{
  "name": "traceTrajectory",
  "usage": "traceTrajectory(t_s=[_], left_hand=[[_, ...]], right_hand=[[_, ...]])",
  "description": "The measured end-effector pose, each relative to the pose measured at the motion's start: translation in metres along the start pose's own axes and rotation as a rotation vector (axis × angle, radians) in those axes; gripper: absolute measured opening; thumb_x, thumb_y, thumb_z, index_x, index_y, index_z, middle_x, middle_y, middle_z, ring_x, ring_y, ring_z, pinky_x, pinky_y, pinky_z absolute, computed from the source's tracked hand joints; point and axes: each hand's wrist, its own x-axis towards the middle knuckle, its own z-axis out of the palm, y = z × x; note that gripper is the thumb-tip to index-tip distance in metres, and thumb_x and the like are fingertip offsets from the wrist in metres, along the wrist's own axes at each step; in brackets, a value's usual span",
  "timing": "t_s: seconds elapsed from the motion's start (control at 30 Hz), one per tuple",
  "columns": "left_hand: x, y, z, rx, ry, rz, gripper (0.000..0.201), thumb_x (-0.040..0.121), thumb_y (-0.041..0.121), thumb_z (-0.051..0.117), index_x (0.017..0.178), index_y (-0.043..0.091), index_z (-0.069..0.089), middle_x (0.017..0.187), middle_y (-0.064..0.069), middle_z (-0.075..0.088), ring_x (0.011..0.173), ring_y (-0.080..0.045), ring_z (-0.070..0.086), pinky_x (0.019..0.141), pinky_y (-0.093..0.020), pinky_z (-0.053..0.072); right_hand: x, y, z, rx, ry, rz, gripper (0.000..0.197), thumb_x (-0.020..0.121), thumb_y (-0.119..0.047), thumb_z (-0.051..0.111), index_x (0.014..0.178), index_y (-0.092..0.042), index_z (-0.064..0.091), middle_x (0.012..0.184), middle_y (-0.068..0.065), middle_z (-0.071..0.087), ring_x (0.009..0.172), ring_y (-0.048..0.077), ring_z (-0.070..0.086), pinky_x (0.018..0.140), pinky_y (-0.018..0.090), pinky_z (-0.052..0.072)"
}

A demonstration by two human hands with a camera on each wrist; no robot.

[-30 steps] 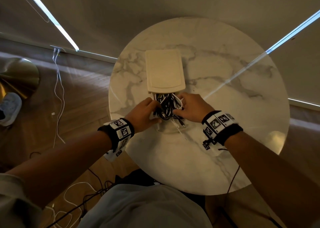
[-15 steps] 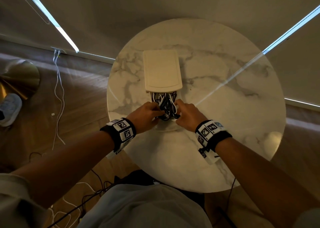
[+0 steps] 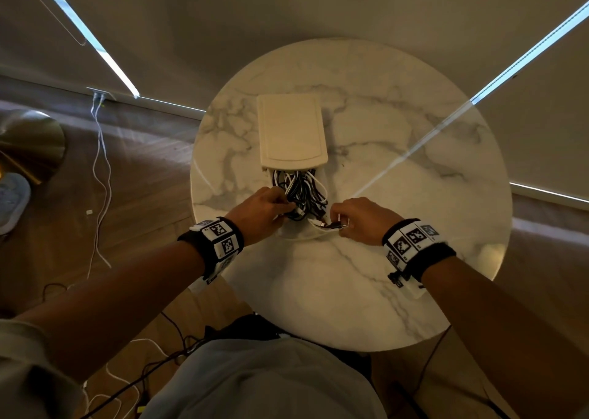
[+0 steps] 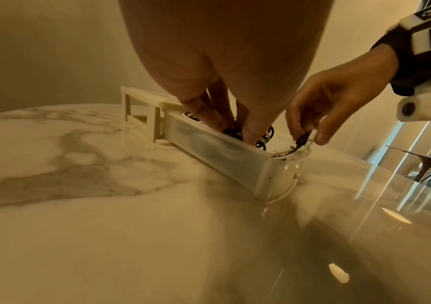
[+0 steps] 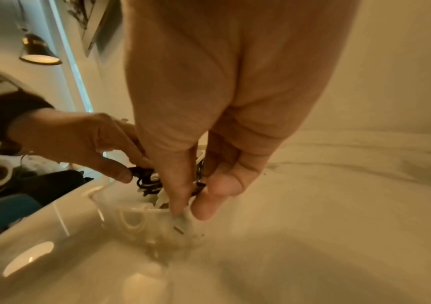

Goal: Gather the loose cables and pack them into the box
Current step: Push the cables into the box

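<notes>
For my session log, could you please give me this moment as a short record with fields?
surface: round marble table
box: cream box, its lid slid back, near end open
contents: black and white cables bundled inside
left hand: left hand has its fingers down in the bundle, gripping it
right hand: right hand pinches cable plugs above the box's near end
task state: plug ends not yet tucked in
</notes>
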Motion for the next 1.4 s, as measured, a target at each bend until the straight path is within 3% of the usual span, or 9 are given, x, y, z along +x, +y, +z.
traceTrajectory(t_s=[0.17,0.43,0.57,0.73,0.9,0.97,1.1,1.23,1.4], left_hand=[[0.000,0.001,-0.002,0.027,0.029,0.054,0.034,0.078,0.004,0.077,0.112,0.008,0.073,0.114,-0.018,0.060,0.090,-0.035,0.063,0.079,-0.042,0.058],[0.003,0.001,-0.008,0.031,-0.067,0.006,0.037,0.081,0.010,0.075,0.118,0.011,0.070,0.125,-0.016,0.059,0.102,-0.036,0.063,0.085,-0.045,0.056],[0.006,0.011,-0.004,0.091,-0.068,-0.026,0.043,0.081,0.023,0.074,0.122,0.017,0.062,0.125,-0.012,0.055,0.099,-0.033,0.058,0.082,-0.044,0.054],[0.014,0.025,0.008,0.162,-0.025,0.030,0.038,0.081,0.034,0.073,0.118,0.026,0.066,0.119,-0.009,0.056,0.100,-0.032,0.054,0.081,-0.044,0.050],[0.019,0.041,0.019,0.211,-0.070,0.010,0.049,0.079,0.069,0.058,0.118,0.040,0.063,0.123,0.002,0.052,0.109,-0.028,0.046,0.089,-0.046,0.038],[0.019,0.045,0.025,0.227,-0.064,0.001,0.049,0.075,0.074,0.057,0.112,0.042,0.065,0.118,0.004,0.053,0.108,-0.029,0.045,0.089,-0.046,0.035],[0.020,0.048,0.030,0.218,-0.027,-0.043,0.035,0.078,0.066,0.059,0.101,0.042,0.070,0.111,0.005,0.055,0.104,-0.028,0.047,0.087,-0.045,0.033],[0.023,0.047,0.030,0.182,0.004,-0.077,0.037,0.087,0.059,0.043,0.100,0.037,0.070,0.104,0.007,0.056,0.098,-0.025,0.048,0.085,-0.041,0.033],[0.034,0.040,0.026,-0.013,0.076,-0.270,0.026,0.089,0.047,0.060,0.099,0.024,0.069,0.097,0.001,0.056,0.089,-0.024,0.050,0.076,-0.036,0.039]], right_hand=[[-0.001,-0.001,-0.002,0.366,0.225,0.005,0.008,0.090,-0.020,0.076,0.095,-0.014,0.078,0.087,-0.003,0.076,0.082,0.011,0.072,0.082,0.030,0.058],[0.036,-0.025,0.008,0.614,0.630,0.213,0.016,0.081,-0.014,0.083,0.086,-0.010,0.068,0.082,0.005,0.069,0.071,0.018,0.071,0.066,0.023,0.057],[0.040,-0.027,0.013,0.517,0.613,0.130,0.002,0.084,-0.009,0.078,0.083,-0.010,0.077,0.086,0.006,0.074,0.076,0.018,0.072,0.078,0.028,0.059],[0.038,-0.017,0.023,0.247,0.590,-0.025,0.016,0.088,-0.006,0.072,0.102,-0.009,0.080,0.101,0.011,0.070,0.092,0.028,0.067,0.084,0.040,0.056],[0.035,-0.008,0.025,0.216,0.569,-0.078,0.019,0.091,-0.009,0.072,0.108,-0.014,0.080,0.090,0.003,0.049,0.084,0.022,0.054,0.075,0.032,0.049],[0.035,-0.001,0.022,0.281,0.499,-0.067,0.025,0.094,-0.006,0.068,0.114,-0.017,0.078,0.091,0.002,0.047,0.083,0.017,0.052,0.078,0.017,0.045],[0.032,0.010,0.015,0.329,0.324,-0.019,0.049,0.095,0.008,0.055,0.128,-0.026,0.070,0.090,-0.007,0.040,0.079,0.004,0.047,0.079,-0.002,0.035],[0.026,0.015,0.007,0.339,0.199,-0.017,0.069,0.087,0.016,0.051,0.139,-0.030,0.061,0.100,-0.003,0.045,0.080,0.000,0.046,0.077,0.000,0.036],[0.022,0.016,0.014,0.442,0.244,-0.043,0.060,0.085,-0.002,0.070,0.139,-0.026,0.061,0.113,-0.002,0.047,0.096,0.014,0.050,0.082,0.005,0.040]])
